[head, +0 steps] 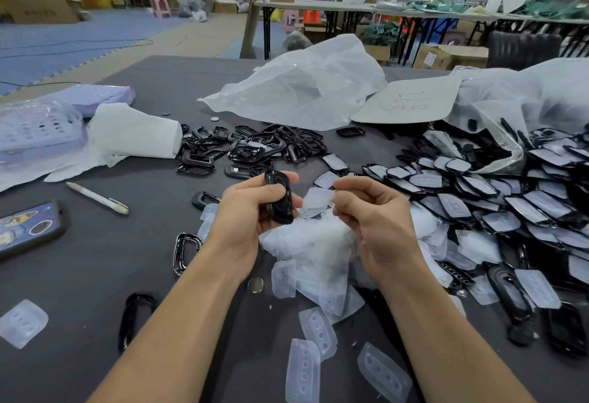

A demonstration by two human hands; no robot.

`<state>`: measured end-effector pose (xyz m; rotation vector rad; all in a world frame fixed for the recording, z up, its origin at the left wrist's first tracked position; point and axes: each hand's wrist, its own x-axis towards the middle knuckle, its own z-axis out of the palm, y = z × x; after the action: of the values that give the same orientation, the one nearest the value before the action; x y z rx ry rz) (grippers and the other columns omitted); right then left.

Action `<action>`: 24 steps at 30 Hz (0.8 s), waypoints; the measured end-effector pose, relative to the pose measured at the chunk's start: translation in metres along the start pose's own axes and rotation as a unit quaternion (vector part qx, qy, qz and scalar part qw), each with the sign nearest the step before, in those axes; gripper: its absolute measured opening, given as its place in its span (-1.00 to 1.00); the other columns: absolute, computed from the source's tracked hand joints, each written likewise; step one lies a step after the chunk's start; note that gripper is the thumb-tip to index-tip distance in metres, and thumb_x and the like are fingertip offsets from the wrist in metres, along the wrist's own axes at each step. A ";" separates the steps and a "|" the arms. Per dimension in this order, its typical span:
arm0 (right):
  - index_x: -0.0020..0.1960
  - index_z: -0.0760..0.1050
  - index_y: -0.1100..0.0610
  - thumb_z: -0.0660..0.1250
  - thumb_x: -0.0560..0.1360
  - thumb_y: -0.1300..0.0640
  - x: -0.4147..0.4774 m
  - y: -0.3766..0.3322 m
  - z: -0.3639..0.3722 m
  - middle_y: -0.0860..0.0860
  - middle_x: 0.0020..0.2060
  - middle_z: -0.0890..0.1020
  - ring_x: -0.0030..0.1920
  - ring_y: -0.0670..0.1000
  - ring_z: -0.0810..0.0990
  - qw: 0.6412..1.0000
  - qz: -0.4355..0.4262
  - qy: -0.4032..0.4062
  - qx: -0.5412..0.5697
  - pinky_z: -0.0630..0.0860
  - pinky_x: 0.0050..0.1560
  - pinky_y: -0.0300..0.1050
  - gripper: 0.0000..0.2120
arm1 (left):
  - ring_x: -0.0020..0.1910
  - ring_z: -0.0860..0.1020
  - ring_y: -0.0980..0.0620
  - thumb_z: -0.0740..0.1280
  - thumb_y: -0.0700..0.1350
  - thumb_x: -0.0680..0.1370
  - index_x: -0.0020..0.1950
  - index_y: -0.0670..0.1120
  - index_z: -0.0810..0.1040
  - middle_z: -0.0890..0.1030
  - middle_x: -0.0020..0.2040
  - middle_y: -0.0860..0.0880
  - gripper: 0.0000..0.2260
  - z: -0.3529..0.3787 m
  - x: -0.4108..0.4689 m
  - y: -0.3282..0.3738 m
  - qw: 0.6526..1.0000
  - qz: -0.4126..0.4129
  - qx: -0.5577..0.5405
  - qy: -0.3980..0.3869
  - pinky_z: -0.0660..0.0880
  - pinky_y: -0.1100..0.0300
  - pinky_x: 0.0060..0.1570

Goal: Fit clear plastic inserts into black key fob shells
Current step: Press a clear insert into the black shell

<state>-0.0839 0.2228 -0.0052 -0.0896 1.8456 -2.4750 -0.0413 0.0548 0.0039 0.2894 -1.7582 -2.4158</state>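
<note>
Black shell: gripped in left hand, frame centre
Clear insert: pinched by right hand fingers, beside shell

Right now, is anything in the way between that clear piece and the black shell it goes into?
Nothing visible stands between them. The right hand pinches the clear insert right beside the black shell in the left hand; only that hand's fingertips curl over the shell's facing edge.
</note>
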 end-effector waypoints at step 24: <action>-0.25 0.71 0.15 0.50 0.42 0.33 0.000 0.006 0.005 0.09 -0.38 0.65 -0.42 -0.07 0.48 0.996 -0.044 -0.030 -0.076 0.44 -0.34 -0.33 -0.87 | -0.40 0.60 0.02 0.30 -0.29 0.57 -0.06 -0.19 0.65 0.70 -0.27 -0.15 -0.87 0.009 0.003 -0.007 0.999 -0.052 0.011 0.001 0.50 0.31 -0.41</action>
<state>-0.0832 0.2158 -0.0099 -0.2544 2.0456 -2.3528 -0.0458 0.0644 -0.0002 0.3961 -1.8144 -2.4664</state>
